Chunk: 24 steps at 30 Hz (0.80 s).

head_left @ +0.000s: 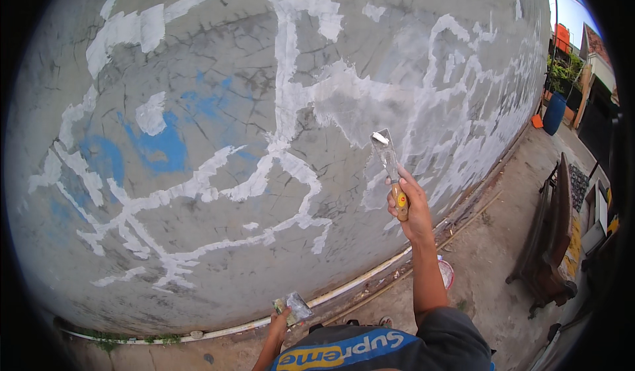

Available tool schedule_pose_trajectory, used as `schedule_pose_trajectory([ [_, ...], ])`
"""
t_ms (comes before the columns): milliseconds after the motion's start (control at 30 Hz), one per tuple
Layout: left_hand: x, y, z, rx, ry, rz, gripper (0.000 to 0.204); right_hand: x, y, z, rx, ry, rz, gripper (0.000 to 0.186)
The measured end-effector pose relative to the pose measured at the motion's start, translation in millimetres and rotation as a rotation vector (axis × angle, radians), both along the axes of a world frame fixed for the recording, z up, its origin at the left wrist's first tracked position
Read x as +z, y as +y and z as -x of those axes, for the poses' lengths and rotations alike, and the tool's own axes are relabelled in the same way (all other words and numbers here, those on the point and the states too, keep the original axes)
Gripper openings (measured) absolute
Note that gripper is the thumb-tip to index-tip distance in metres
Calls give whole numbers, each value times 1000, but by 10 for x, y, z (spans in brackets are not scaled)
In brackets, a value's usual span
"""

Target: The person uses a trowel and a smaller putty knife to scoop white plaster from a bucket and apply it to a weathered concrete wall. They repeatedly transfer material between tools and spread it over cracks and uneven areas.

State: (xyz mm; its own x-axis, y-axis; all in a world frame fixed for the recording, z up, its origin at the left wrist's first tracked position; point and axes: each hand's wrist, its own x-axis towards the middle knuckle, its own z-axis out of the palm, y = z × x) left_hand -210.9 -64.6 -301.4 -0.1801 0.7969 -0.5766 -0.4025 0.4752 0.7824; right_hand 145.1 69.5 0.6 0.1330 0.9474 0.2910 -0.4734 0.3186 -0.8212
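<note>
Beside wall (pixel 225 46), right hand (pixel 413 207) closed round trowel (pixel 391 159), left hand (pixel 279 323) gripping scraper (pixel 299 307); floor (pixel 493 258) stretches between pipe (pixel 357 278), bench (pixel 559 225).

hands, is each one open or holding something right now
Left hand: closed, holding a flat scraper.
Right hand: closed, holding a wooden-handled putty knife.

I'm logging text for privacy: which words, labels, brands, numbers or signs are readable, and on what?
Dark shirt: large lettering on a blue-and-yellow panel, upside down; legible, but I won't copy it.
Putty knife in the right hand: a mark on its wooden handle, too small to read.
Wall: blue paint marks, no clear letters.
</note>
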Motion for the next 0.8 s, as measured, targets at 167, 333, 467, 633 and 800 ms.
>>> schedule_pose_trajectory([
  [167, -69, -37, -10, -31, 1, 87, 31, 317, 86, 303, -124, -87, -120, 44],
  [333, -359, -51, 165, 23, -148, 16, 30, 409, 159, 540, -73, -103, -172, 45],
  [467, -267, -80, 211, 96, -158, 39, 30, 558, 258, 652, -78, -126, -222, 46],
  [633, -315, -135, 295, 133, -148, 28, 34, 868, 346, 797, -171, -191, -347, 42],
  [800, -340, -142, 357, 102, -167, -9, 36, 1042, 459, 886, -347, -272, -438, 40],
])
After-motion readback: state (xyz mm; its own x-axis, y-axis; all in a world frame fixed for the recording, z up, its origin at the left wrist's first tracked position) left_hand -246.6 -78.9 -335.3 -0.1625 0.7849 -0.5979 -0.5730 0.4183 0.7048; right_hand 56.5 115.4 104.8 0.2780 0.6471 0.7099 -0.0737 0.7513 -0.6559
